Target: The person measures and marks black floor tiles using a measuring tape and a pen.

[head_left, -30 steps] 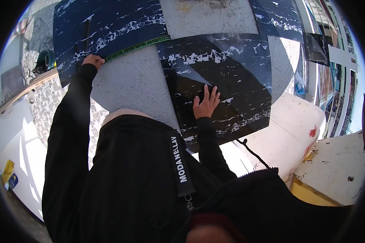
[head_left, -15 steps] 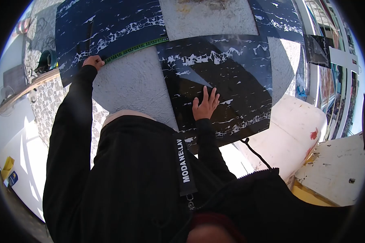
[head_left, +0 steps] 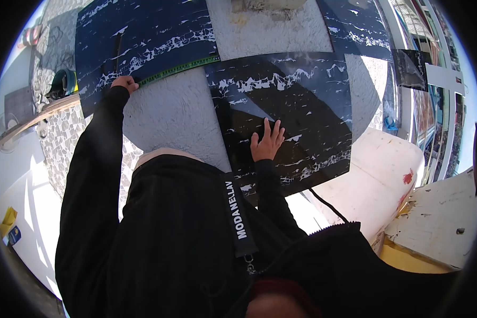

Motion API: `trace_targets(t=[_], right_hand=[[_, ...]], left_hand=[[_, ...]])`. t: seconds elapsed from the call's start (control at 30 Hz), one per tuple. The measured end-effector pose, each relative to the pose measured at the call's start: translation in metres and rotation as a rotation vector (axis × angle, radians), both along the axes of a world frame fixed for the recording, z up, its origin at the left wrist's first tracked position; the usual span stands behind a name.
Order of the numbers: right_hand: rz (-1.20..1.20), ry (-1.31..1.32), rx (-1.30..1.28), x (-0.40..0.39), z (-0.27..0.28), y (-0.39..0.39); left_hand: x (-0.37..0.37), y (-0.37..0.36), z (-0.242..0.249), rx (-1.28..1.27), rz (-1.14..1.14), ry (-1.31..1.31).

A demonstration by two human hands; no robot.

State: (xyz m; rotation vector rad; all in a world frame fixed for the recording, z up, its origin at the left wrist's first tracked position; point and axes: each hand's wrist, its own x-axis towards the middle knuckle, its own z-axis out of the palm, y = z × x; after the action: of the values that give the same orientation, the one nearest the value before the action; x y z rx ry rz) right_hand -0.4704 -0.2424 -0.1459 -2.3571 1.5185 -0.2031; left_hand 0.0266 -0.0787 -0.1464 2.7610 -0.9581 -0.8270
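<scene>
My left hand [head_left: 124,82] is closed at the near edge of a dark tile with white veins [head_left: 148,40], at the upper left. Its fingers grip the left end of a green measuring tape [head_left: 180,67], which runs along that edge to the tile's right corner. My right hand [head_left: 268,142] lies flat, fingers spread, on a second dark veined tile [head_left: 302,111] in the middle. Bands of shadow and glare cross this tile's glossy face.
A rough grey surface [head_left: 175,111] shows between the tiles. A third veined tile [head_left: 355,29] lies at the upper right. A stained white rounded panel [head_left: 376,164] stands to the right, near a white board [head_left: 440,222]. A dark lanyard [head_left: 238,217] hangs before my body.
The whole view has shifted slightly, so the tiles appear a little lower. Both hands stay in the same places on the tiles.
</scene>
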Motion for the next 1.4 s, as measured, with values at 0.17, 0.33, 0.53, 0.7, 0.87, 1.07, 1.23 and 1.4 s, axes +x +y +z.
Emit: trace_targets(t=[0.17,0.33,0.53,0.7,0.87,1.07,1.23,1.4], right_hand=[[0.003,-0.012,-0.015,-0.001,0.000,0.001],[0.011,0.006,-0.024,-0.002,-0.001,0.001],[0.005,-0.006,-0.022,-0.004,-0.001,0.002],[0.004,-0.004,-0.025,-0.004,-0.001,0.002],[0.000,-0.010,-0.023,-0.003,-0.001,0.002],[-0.004,-0.014,-0.032,-0.003,-0.002,0.002],[-0.004,-0.017,-0.034,-0.004,-0.004,0.002],[-0.001,-0.025,-0.036,-0.006,-0.003,0.002]], left_hand=[[-0.004,-0.001,0.003,-0.025,0.035,-0.002],[-0.004,0.001,0.001,-0.047,0.014,-0.011],[-0.007,0.000,0.007,-0.048,0.039,0.000],[-0.008,-0.001,0.011,-0.037,0.054,0.020],[-0.008,-0.002,0.011,-0.024,0.060,-0.003],[-0.010,-0.001,0.011,-0.039,0.072,-0.003],[-0.011,0.001,0.010,-0.064,0.057,-0.017],[-0.010,0.004,0.008,-0.082,0.033,-0.019]])
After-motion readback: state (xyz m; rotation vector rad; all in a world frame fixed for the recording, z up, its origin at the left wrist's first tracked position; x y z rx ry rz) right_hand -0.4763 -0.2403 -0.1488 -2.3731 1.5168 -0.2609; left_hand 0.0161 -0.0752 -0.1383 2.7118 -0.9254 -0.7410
